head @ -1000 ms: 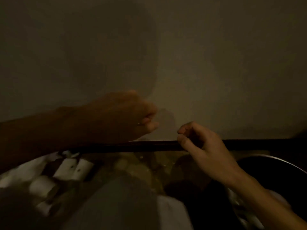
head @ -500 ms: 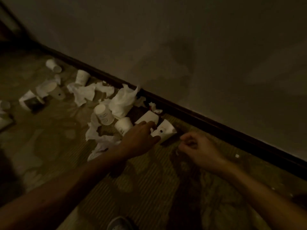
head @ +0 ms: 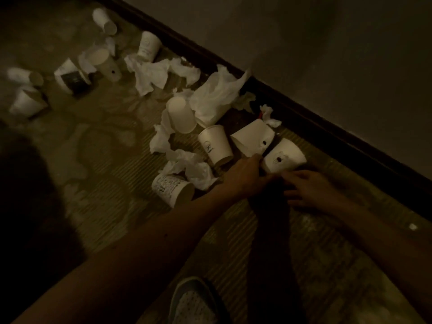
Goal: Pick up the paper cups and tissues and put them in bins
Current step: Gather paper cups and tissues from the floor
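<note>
Fingers (head: 256, 160) of left hand (head: 245, 175) are touching the nearest paper cup (head: 285, 157), lying centre-right by the skirting (head: 327, 134); grip unclear in this dimness. Right hand (head: 311, 189) is resting spread beside it, holding nothing. Looks barely started: cups (head: 215, 145) and tissues (head: 215, 97) are littering the floor (head: 105, 141) toward upper left, no bin showing.

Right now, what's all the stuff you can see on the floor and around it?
paper cups: about eleven, white, scattered on the floor, most tipped over
tissues: several, white, crumpled among the cups
white scrap: one, on the floor at the right
floor: one, brownish, ribbed
skirting board: one, dark, along the wall
wall: one, greyish, top right
shoe: one, pale, bottom edge
left grip: one, at the rightmost cup
right grip: one, fingers relaxed, beside that cup
</note>
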